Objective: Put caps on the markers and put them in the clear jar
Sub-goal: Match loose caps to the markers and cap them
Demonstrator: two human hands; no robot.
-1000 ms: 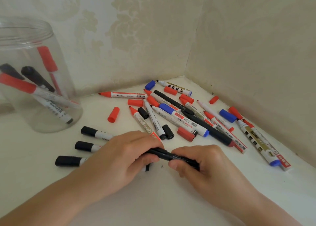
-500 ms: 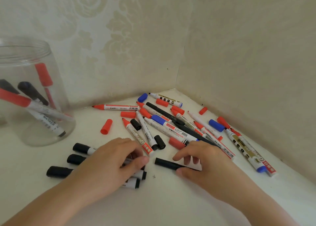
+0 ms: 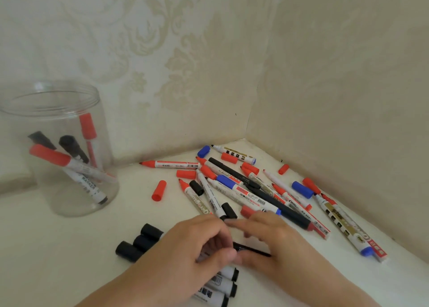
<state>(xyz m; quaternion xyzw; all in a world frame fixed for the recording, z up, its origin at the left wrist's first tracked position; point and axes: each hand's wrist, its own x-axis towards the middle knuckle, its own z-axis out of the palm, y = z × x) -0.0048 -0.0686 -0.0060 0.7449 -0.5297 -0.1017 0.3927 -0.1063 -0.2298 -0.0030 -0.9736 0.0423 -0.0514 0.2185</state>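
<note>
Gathering the capped black markers (image 3: 139,244): left hand (image 3: 192,248) curls over them, right hand (image 3: 274,241) pinches the slim black pen (image 3: 253,249); bundle snugly before lifting to the clear jar (image 3: 58,144).

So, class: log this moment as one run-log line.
hands: both on slim black marker | three capped black markers: under left hand | clear jar: upright, part-filled

A white tabletop (image 3: 58,248) spreads under and around the grip. Beyond the grip, cream wallpaper with a pale floral pattern (image 3: 162,63) rises; to the grip's right a plainer cream wall (image 3: 348,86) meets it at a corner.
</note>
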